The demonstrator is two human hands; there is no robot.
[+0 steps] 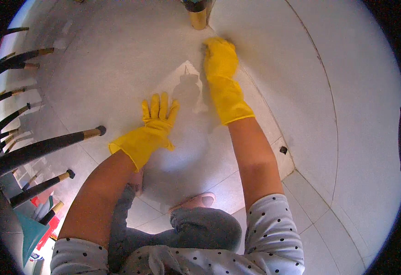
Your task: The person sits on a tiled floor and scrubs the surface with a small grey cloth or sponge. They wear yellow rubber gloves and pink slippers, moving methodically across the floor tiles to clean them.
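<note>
Both my hands wear yellow rubber gloves that reach past the wrists. My left hand [158, 120] has its fingers spread out, palm down over the light grey tiled floor [113, 82]; whether it presses on the floor I cannot tell. Farther ahead, my right hand [221, 57] is closed and slightly blurred, low by the foot of the white wall [296, 78]. Its fingers are curled under, so anything inside them is hidden. A reflection and a shadow show on the floor between the two hands.
Dark chair legs with gold tips, one of them a long leg [49, 149], crowd the left side. A gold-footed furniture leg [198, 19] stands ahead by the wall. A small black piece [283, 150] lies near the wall base. My pink slipper [196, 202] shows below.
</note>
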